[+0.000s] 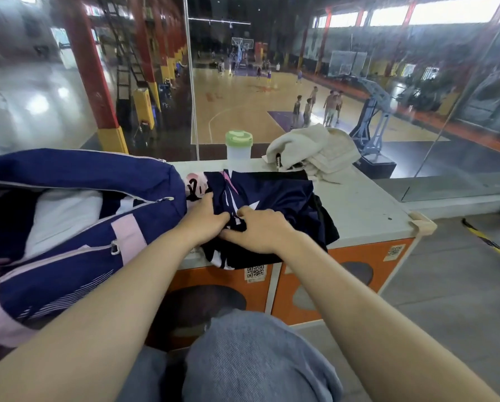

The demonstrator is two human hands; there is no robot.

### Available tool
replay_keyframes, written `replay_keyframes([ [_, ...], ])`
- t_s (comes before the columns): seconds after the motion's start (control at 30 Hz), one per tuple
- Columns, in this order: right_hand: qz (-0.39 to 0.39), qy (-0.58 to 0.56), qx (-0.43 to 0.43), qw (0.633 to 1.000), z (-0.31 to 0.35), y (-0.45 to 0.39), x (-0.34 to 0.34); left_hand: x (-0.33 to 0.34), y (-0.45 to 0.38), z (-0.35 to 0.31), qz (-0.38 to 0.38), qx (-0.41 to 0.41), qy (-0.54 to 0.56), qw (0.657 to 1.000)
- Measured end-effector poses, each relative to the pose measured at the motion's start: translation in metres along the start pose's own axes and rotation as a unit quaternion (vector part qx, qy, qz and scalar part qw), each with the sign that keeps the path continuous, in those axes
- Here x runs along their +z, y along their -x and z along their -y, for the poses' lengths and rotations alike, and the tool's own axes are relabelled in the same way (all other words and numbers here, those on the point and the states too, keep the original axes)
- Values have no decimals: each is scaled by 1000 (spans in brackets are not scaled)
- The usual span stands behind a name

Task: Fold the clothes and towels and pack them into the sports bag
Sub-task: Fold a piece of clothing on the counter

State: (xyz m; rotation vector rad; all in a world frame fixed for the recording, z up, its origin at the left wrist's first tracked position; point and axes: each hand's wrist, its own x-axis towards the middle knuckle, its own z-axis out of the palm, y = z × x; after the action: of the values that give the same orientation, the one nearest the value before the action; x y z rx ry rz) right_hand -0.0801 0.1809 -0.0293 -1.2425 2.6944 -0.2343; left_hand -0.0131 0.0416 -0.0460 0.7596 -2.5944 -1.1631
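Note:
A dark navy garment (275, 195) with pink and white markings lies partly folded on the white counter top (365, 210). My left hand (204, 220) grips its near left fold, fingers curled into the cloth. My right hand (257, 230) lies on the garment beside the left, pinching the fabric between thumb and fingers. The navy and pink sports bag (77, 216) sits unzipped at the left, with white cloth inside. A crumpled cream towel (315, 149) lies at the counter's far edge.
A clear bottle with a green lid (239, 147) stands behind the garment. A glass wall rises right behind the counter, overlooking a basketball court. The counter's orange front (330, 274) faces my knee in grey jeans (257, 358). A black-and-yellow striped bar (489, 242) lies on the floor at right.

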Motion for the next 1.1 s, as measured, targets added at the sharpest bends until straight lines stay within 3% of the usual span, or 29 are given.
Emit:
replay_keyframes([
  [0.1,10,-89,-20,996,-16,-7,-29,0,-4,1,-29,31,-47,998],
  [0.2,-98,-187,32,977,-44,-28,-47,-6,-2,-3,-74,114,-168,976],
  [0.3,-179,-180,104,962,-78,-49,-48,-5,2,-11,-32,227,-129,965],
  [0.43,-96,-134,140,976,-117,-67,-37,6,14,-17,57,217,-110,968],
  [0.5,-62,-142,142,978,-129,-75,-34,12,18,-20,50,249,-166,953],
  [0.77,-57,-188,135,971,-115,-59,-67,51,19,-24,-15,268,-364,892],
  [0.93,-13,-299,131,945,-102,-49,-82,56,21,-19,-18,290,-370,883],
  [1.0,42,-297,146,943,-100,-44,-86,56,22,-19,-18,289,-346,892],
  [1.1,201,-254,176,930,-101,-38,-87,55,24,-17,-14,283,-300,911],
])
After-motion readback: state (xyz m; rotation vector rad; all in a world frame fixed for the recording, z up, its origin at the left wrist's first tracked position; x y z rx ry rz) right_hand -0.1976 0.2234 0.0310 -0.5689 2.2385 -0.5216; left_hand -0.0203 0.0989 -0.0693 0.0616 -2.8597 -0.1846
